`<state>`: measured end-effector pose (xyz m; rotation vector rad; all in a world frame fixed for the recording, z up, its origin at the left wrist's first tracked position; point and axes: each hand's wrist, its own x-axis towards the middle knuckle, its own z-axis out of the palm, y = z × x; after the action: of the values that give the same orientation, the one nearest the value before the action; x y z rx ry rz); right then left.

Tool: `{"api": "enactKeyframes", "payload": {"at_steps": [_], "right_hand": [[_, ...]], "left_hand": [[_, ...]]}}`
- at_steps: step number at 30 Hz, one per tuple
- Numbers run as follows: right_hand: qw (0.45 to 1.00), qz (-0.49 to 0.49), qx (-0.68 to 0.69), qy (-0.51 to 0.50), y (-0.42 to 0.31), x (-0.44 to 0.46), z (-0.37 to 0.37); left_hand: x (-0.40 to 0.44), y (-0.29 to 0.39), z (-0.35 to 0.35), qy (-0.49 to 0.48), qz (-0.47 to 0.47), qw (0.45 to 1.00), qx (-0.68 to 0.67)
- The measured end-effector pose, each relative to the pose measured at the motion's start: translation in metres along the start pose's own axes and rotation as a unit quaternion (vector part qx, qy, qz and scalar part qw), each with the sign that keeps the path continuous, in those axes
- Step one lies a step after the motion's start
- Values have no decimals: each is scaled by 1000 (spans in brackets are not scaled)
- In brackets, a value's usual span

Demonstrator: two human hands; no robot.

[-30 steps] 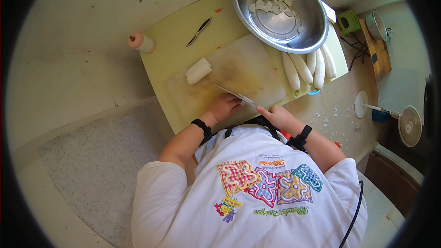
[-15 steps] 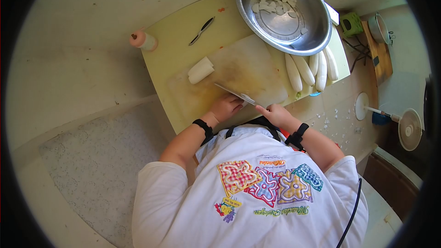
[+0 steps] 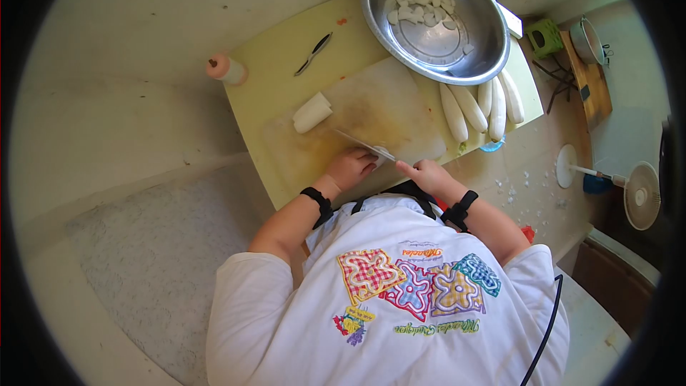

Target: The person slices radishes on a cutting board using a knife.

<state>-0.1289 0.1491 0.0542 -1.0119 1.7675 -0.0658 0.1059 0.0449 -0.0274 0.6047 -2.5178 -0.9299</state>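
Note:
My right hand [image 3: 431,177] is wrapped round the handle of a kitchen knife [image 3: 357,141], whose blade points up and left over the cutting board [image 3: 393,93]. My left hand [image 3: 350,169] rests with curled fingers by the near side of the blade, on a piece of white radish mostly hidden under the fingers. A small white slice [image 3: 383,150] shows against the blade. Farther up the board lies a thick cut length of white radish [image 3: 312,113]. Several whole peeled radishes [image 3: 468,108] lie together on the table to the right.
A large metal basin [image 3: 486,46] with radish slices [image 3: 421,7] stands at the table's far right. A peeler [image 3: 313,54] and a pink-topped bottle [image 3: 227,70] are at the far left. A fan [image 3: 641,195] stands on the floor, where white scraps lie.
The view has shifted slightly. The knife blade and both hands stay in nearly the same place on the board; the slice by the blade sits a little differently.

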Motion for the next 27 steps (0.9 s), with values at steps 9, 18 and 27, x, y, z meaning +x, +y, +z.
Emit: {"api": "enactKeyframes", "payload": {"at_steps": [9, 18, 27], "right_hand": [[996, 28, 84, 1, 8, 12, -6], [999, -22, -20, 37, -6, -26, -3], [998, -16, 52, 30, -3, -38, 0]], "left_hand": [[-4, 8, -9, -76, -66, 995, 12], [-5, 5, -5, -79, -61, 995, 25], [1, 8, -9, -107, -76, 991, 39]]}}
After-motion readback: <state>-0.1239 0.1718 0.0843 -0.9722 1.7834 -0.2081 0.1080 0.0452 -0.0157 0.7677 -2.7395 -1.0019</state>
